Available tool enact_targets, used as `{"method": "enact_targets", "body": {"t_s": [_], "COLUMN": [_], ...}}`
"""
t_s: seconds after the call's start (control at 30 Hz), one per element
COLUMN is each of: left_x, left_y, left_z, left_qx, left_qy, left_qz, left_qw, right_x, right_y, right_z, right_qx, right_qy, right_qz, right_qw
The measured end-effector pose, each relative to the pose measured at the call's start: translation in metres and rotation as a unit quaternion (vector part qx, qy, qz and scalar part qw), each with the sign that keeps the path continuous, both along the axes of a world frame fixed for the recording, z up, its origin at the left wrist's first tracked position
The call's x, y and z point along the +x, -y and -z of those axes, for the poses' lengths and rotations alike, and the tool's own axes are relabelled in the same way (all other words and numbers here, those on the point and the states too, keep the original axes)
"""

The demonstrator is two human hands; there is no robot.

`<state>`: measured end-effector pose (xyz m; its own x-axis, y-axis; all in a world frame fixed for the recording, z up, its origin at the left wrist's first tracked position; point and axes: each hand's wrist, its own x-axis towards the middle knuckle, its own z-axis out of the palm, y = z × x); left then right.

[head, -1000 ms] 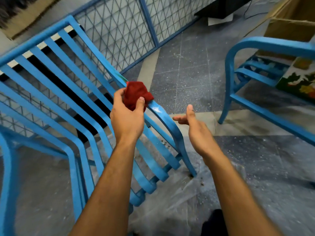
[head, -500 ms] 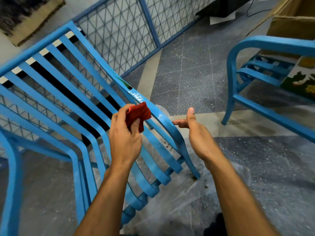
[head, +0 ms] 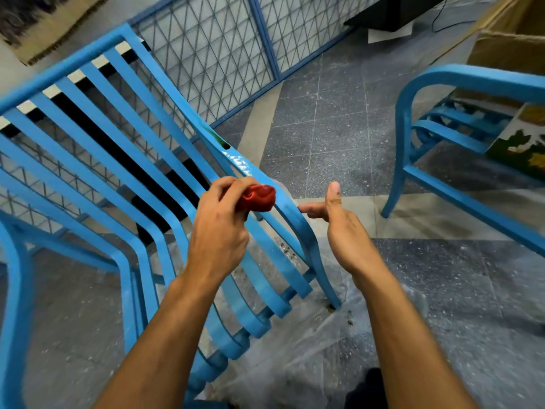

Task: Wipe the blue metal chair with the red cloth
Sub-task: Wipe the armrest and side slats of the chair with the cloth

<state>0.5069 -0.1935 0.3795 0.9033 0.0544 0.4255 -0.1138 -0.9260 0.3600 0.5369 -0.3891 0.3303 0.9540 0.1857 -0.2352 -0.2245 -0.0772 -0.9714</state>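
Note:
A blue metal chair (head: pixel 97 149) with long slats fills the left half of the view. Its right armrest rail shines wet just above the cloth. My left hand (head: pixel 219 228) is shut on a bunched red cloth (head: pixel 259 197), which presses against that right rail where it bends down toward the front leg. To the right of the rail, apart from it, my right hand (head: pixel 342 228) hovers with fingers spread and thumb up, holding nothing.
A second blue metal chair (head: pixel 460 81) stands at the right with a patterned cushion (head: pixel 522 149) on it. A wire mesh fence (head: pixel 224 45) runs behind. A cardboard box (head: pixel 507 45) sits at the top right. Clear plastic sheeting and brown debris lie on the tiled floor under the chair.
My left hand has slid the red cloth down along the chair's right rail toward the front bend. My right hand has barely moved.

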Motion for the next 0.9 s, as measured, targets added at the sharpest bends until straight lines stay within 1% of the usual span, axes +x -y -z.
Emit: {"method": "enact_targets", "body": {"t_s": [0.07,0.17,0.23,0.3,0.43,0.53,0.6,0.67,0.8,0.9], "left_x": [-0.005,-0.007,-0.001,0.006,0.002,-0.01,-0.016,-0.019,-0.017,-0.01], "left_y": [-0.009,-0.002,0.012,0.027,0.05,0.051,0.046,0.037,0.02,0.027], "left_z": [0.002,-0.002,-0.004,-0.005,0.002,0.008,0.01,0.012,0.008,0.003], "left_qx": [-0.037,-0.086,-0.088,-0.069,0.003,0.038,0.048,0.03,-0.059,-0.081], "left_qy": [0.003,0.034,0.05,0.041,0.007,-0.001,-0.004,0.001,0.041,0.079], "left_qz": [-0.011,-0.013,-0.012,-0.015,0.0,0.025,0.016,-0.012,-0.094,-0.1], "left_qw": [0.999,0.996,0.995,0.997,1.0,0.999,0.999,0.999,0.993,0.989], "right_x": [0.0,0.001,0.002,0.003,0.004,0.005,0.004,0.003,0.001,0.001], "right_y": [-0.001,-0.001,0.0,0.0,0.005,0.006,0.005,0.005,0.009,0.008], "right_z": [0.001,0.002,0.002,0.001,0.0,-0.001,-0.001,-0.003,-0.007,-0.006], "right_qx": [-0.003,-0.01,-0.013,-0.014,-0.003,0.006,0.002,-0.008,-0.016,-0.016], "right_qy": [0.001,-0.005,-0.004,-0.004,-0.008,-0.009,-0.012,-0.012,-0.021,-0.011], "right_qz": [0.002,0.002,0.002,0.003,0.013,0.008,-0.002,-0.006,-0.007,-0.017], "right_qw": [1.0,1.0,1.0,1.0,1.0,1.0,1.0,1.0,1.0,1.0]}}
